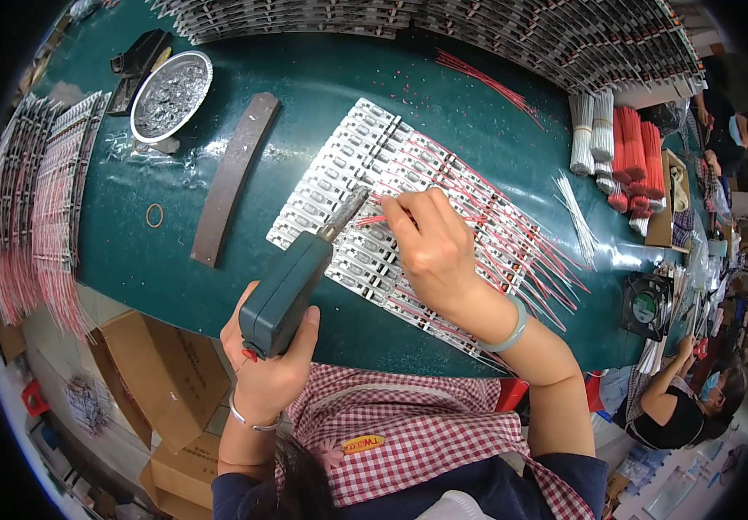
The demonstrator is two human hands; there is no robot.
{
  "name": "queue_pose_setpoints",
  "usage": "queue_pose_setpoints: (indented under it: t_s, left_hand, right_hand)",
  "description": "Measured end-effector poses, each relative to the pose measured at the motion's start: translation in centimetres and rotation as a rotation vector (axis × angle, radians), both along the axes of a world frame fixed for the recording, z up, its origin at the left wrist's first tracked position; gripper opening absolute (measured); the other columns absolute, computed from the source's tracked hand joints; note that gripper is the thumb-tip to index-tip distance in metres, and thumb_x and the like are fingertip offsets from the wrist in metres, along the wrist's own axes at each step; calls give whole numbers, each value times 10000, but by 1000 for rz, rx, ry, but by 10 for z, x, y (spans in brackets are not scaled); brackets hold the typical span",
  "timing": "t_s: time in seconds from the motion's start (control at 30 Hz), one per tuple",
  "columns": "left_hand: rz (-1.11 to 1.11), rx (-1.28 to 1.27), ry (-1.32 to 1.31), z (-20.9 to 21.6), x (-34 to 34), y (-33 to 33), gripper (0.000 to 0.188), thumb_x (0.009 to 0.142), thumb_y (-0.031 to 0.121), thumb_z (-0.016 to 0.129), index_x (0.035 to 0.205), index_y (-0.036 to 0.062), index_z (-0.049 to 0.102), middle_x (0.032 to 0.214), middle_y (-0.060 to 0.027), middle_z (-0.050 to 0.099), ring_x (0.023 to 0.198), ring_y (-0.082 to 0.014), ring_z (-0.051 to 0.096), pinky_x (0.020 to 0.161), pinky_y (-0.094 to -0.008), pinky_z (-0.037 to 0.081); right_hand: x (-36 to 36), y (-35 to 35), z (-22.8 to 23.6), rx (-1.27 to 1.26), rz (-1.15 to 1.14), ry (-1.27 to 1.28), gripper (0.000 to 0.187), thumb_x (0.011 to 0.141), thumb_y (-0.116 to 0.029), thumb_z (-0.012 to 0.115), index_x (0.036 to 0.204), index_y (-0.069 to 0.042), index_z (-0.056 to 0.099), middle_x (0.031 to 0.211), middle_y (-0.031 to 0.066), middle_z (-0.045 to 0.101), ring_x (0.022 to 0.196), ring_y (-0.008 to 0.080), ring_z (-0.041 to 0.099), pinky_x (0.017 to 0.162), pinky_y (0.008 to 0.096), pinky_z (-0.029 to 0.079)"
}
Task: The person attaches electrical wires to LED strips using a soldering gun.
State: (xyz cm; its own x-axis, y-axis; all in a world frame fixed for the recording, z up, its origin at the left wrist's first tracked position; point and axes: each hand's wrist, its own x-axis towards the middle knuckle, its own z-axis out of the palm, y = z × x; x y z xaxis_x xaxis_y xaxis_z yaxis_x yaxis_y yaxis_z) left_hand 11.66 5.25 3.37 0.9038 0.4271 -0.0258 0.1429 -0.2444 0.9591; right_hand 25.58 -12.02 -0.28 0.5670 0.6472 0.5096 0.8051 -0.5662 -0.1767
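Note:
My left hand (271,368) is wrapped round the handle of a dark green soldering gun (285,290). Its metal tip points up and right and reaches over a panel of small white parts (330,178) lying flat on the table. In my right hand (434,247), a small bunch of red wires (372,221) is pinched between thumb and fingers, close to the soldering tip. Thin red wires trail to the right from many of the panel's rows; the left rows show none. Whether the tip touches a part, I cannot tell.
On the green table (192,299) are a brown bar (237,178), a bowl of silvery metal (170,97), a rubber band (154,215), white and red wire bundles (634,152) and a small black fan (647,305). Stacked panels (53,191) stand left. Another person (686,403) works at right.

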Motion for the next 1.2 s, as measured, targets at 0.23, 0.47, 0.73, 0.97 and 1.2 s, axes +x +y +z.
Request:
queue_pose_setpoints:
  t_s: [0.23, 0.47, 0.73, 0.97, 1.2]
  left_hand:
    - [-23, 32, 38, 4, 0, 1, 157, 763, -28, 698, 905, -37, 633, 801, -63, 599, 643, -118, 548, 585, -256, 449]
    - [45, 18, 20, 0, -8, 1, 208, 736, -25, 730, 932, -35, 659, 858, -76, 670, 696, -124, 622, 651, -251, 495]
    - [98, 19, -53, -4, -12, 1, 289, 724, -25, 757, 994, -51, 658, 901, -90, 701, 766, -127, 656, 725, -257, 520]
    - [110, 4, -34, -6, -19, 2, 314, 719, -30, 759, 1011, -55, 646, 934, -100, 699, 788, -136, 658, 732, -263, 522]
    - [37, 55, -74, -4, -15, 5, 272, 731, -30, 736, 984, -49, 640, 867, -76, 672, 722, -121, 622, 671, -250, 493]
  right_hand:
    - [-1, 1, 2, -7, 0, 6, 264, 704, -11, 632, 953, 75, 646, 842, 99, 554, 767, 217, 538, 573, 305, 477]
    - [-1, 1, 2, -11, -8, 5, 248, 709, -12, 630, 942, 72, 644, 834, 99, 545, 767, 220, 537, 573, 306, 476]
    - [-1, 2, 0, -14, -19, 0, 255, 700, -16, 623, 940, 69, 641, 826, 93, 541, 771, 219, 537, 576, 307, 475]
    - [-8, 1, 6, 37, 39, 9, 312, 682, -3, 615, 981, 84, 639, 835, 95, 551, 767, 220, 535, 586, 305, 474]
    - [-10, 2, 2, 28, 27, 5, 295, 693, 4, 616, 975, 87, 642, 821, 98, 549, 759, 223, 532, 595, 308, 476]
